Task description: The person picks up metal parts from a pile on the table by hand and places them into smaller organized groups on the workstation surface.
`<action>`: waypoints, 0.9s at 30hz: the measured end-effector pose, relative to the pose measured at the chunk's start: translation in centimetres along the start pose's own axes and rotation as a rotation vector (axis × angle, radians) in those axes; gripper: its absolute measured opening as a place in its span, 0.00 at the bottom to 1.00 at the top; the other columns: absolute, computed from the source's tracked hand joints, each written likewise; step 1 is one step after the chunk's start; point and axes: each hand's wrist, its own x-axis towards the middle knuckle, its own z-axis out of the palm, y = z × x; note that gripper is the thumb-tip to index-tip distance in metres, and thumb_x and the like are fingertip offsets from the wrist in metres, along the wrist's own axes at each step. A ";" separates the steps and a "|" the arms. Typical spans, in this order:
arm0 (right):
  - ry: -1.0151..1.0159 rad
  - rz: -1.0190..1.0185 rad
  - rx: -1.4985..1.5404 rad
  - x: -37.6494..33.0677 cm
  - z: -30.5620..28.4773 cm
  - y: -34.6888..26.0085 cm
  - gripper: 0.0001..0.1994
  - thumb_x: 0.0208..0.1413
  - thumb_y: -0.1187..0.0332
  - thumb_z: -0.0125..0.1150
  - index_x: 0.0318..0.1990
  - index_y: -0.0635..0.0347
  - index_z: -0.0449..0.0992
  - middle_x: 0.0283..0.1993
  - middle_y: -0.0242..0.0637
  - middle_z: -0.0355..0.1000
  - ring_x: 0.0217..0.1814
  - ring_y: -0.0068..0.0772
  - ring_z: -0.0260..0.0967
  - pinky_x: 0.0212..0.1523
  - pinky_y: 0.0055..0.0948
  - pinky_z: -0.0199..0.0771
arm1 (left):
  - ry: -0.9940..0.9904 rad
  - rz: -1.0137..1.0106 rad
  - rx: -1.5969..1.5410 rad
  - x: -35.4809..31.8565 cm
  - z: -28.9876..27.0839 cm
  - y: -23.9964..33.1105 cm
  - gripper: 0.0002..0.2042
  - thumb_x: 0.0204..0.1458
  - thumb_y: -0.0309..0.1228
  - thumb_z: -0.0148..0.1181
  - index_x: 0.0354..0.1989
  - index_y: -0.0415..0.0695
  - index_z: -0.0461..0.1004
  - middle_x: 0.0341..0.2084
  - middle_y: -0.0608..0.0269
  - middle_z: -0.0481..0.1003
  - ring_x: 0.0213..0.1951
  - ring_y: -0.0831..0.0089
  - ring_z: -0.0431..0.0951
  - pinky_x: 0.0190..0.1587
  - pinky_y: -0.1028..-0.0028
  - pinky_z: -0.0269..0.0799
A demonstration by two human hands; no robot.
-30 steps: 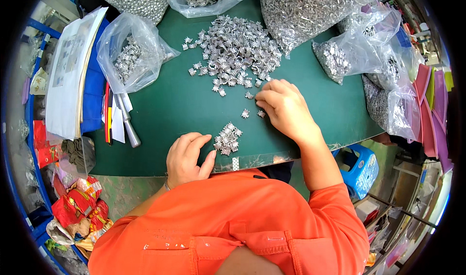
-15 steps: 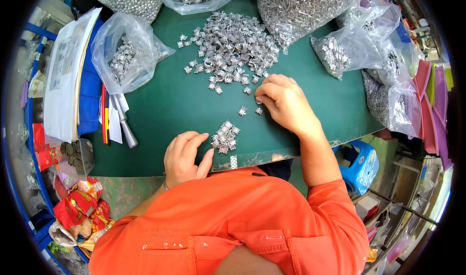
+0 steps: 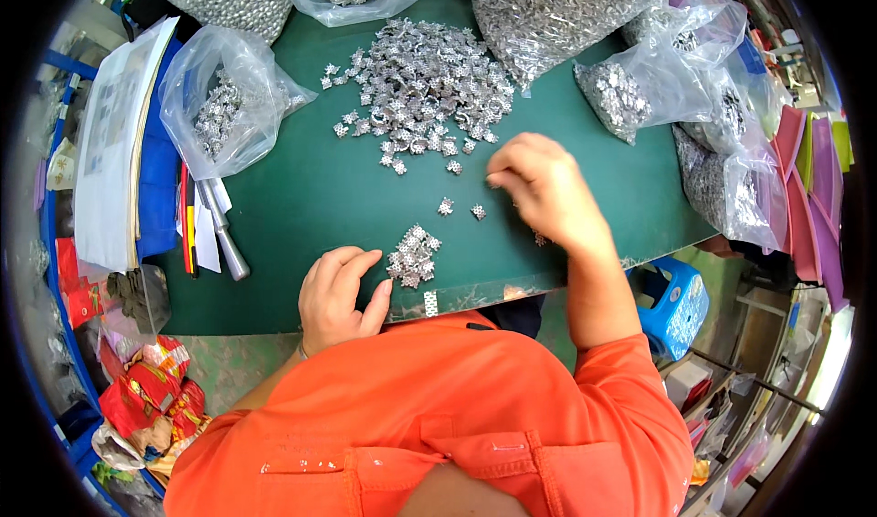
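My left hand rests at the table's near edge with thumb and forefinger apart, holding nothing. Just right of it lies a small heap of silvery perforated metal pieces. My right hand is over the table right of the large pile of the same pieces, its fingers curled together. Whatever its fingertips may hold is hidden. One piece shows partly beneath that hand, by the wrist. Between heap and pile lie two loose pieces, one on the left and one on the right.
Clear bags of metal parts stand at the far edge, the left and the right. A silver-handled tool and pens lie at left beside papers. A blue stool is below the table's right end.
My right hand has drawn slightly right, away from the large pile, and a piece now shows beneath it. My left hand keeps its place by the small heap. The whole view has shifted a little.
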 end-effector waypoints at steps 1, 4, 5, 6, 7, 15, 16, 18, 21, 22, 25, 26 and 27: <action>0.019 0.036 0.032 0.0 -0.8 0.4 0.05 0.49 0.79 0.67 0.32 0.63 0.77 0.32 0.39 0.73 0.36 0.45 0.72 0.40 0.39 0.72 | 0.001 -0.002 -0.002 0.0 0.0 -0.1 0.18 0.43 0.25 0.70 0.46 0.41 0.77 0.41 0.56 0.75 0.38 0.56 0.77 0.41 0.62 0.73; -0.198 0.055 0.054 -0.7 -4.1 1.5 0.04 0.49 0.77 0.66 0.33 0.61 0.79 0.29 0.42 0.74 0.36 0.50 0.73 0.38 0.43 0.73 | 0.000 -0.011 0.001 -0.1 -0.1 -0.1 0.18 0.43 0.25 0.70 0.46 0.41 0.78 0.41 0.56 0.75 0.39 0.56 0.77 0.41 0.62 0.73; -0.251 0.070 0.053 -0.7 -4.6 1.3 0.05 0.49 0.77 0.65 0.35 0.61 0.80 0.31 0.42 0.74 0.37 0.49 0.73 0.39 0.42 0.73 | 0.002 -0.002 0.007 -0.1 -0.1 -0.1 0.18 0.43 0.25 0.70 0.46 0.41 0.78 0.41 0.56 0.75 0.38 0.58 0.76 0.38 0.64 0.72; -0.202 0.045 0.023 -0.5 -4.3 1.3 0.06 0.49 0.78 0.65 0.36 0.61 0.80 0.33 0.42 0.75 0.39 0.49 0.73 0.41 0.42 0.73 | 0.001 0.012 0.015 0.0 -0.1 -0.1 0.18 0.43 0.24 0.70 0.46 0.41 0.78 0.41 0.57 0.75 0.37 0.59 0.75 0.35 0.66 0.72; -0.154 0.018 -0.006 0.1 -3.7 1.1 0.08 0.49 0.78 0.64 0.38 0.61 0.81 0.35 0.42 0.75 0.41 0.49 0.72 0.42 0.42 0.73 | 0.000 0.026 0.023 0.1 -0.1 -0.1 0.18 0.43 0.24 0.70 0.46 0.41 0.78 0.41 0.57 0.75 0.37 0.61 0.75 0.32 0.69 0.71; -0.101 -0.033 0.172 2.0 -0.1 0.8 0.11 0.55 0.82 0.61 0.45 0.65 0.79 0.44 0.42 0.74 0.45 0.45 0.73 0.47 0.37 0.74 | 0.008 -0.015 -0.003 0.2 -0.2 0.3 0.17 0.43 0.26 0.70 0.44 0.41 0.78 0.40 0.56 0.75 0.39 0.56 0.77 0.41 0.62 0.73; -0.018 -0.038 0.121 1.9 0.1 1.2 0.09 0.55 0.80 0.63 0.44 0.65 0.80 0.42 0.42 0.74 0.43 0.43 0.74 0.44 0.35 0.74 | 0.004 -0.022 -0.005 0.2 -0.2 0.3 0.17 0.43 0.26 0.70 0.44 0.40 0.78 0.39 0.56 0.75 0.39 0.56 0.77 0.41 0.62 0.73; -0.022 -0.045 0.099 1.8 0.1 1.1 0.09 0.53 0.80 0.65 0.43 0.64 0.80 0.41 0.41 0.74 0.43 0.43 0.73 0.45 0.35 0.74 | 0.002 -0.030 -0.004 0.1 -0.2 0.3 0.17 0.43 0.26 0.70 0.44 0.40 0.78 0.39 0.56 0.75 0.39 0.56 0.77 0.41 0.62 0.73; -0.077 -0.096 0.073 1.7 0.3 0.7 0.08 0.49 0.78 0.68 0.37 0.63 0.80 0.38 0.38 0.72 0.41 0.43 0.71 0.44 0.37 0.72 | 0.005 -0.035 -0.010 0.2 -0.1 0.2 0.17 0.43 0.26 0.70 0.44 0.41 0.79 0.39 0.56 0.75 0.39 0.56 0.77 0.41 0.62 0.73; -0.091 -0.117 0.047 1.7 0.4 0.6 0.07 0.48 0.78 0.68 0.36 0.63 0.80 0.37 0.38 0.72 0.41 0.44 0.70 0.43 0.37 0.72 | 0.007 -0.036 -0.012 0.2 -0.1 0.1 0.17 0.43 0.26 0.70 0.44 0.41 0.79 0.39 0.56 0.75 0.39 0.56 0.77 0.41 0.62 0.73; -0.098 -0.153 0.043 1.5 0.3 0.8 0.06 0.46 0.78 0.69 0.33 0.62 0.79 0.35 0.37 0.72 0.40 0.44 0.70 0.42 0.38 0.71 | -0.001 -0.040 -0.018 0.1 -0.2 0.1 0.17 0.43 0.26 0.70 0.44 0.41 0.79 0.39 0.57 0.75 0.39 0.56 0.77 0.41 0.62 0.73; -0.107 -0.148 0.070 1.3 0.2 1.0 0.06 0.46 0.79 0.69 0.33 0.62 0.79 0.36 0.37 0.72 0.41 0.44 0.70 0.43 0.38 0.72 | 0.001 -0.035 -0.011 0.1 -0.2 0.1 0.17 0.43 0.26 0.70 0.44 0.41 0.79 0.39 0.57 0.75 0.39 0.56 0.77 0.41 0.62 0.73; -0.116 -0.143 0.098 1.2 0.1 1.2 0.06 0.46 0.79 0.69 0.33 0.62 0.79 0.36 0.37 0.72 0.42 0.44 0.71 0.43 0.37 0.72 | 0.003 -0.031 -0.003 0.0 -0.1 0.1 0.17 0.43 0.26 0.70 0.44 0.41 0.79 0.39 0.57 0.75 0.39 0.56 0.77 0.41 0.62 0.73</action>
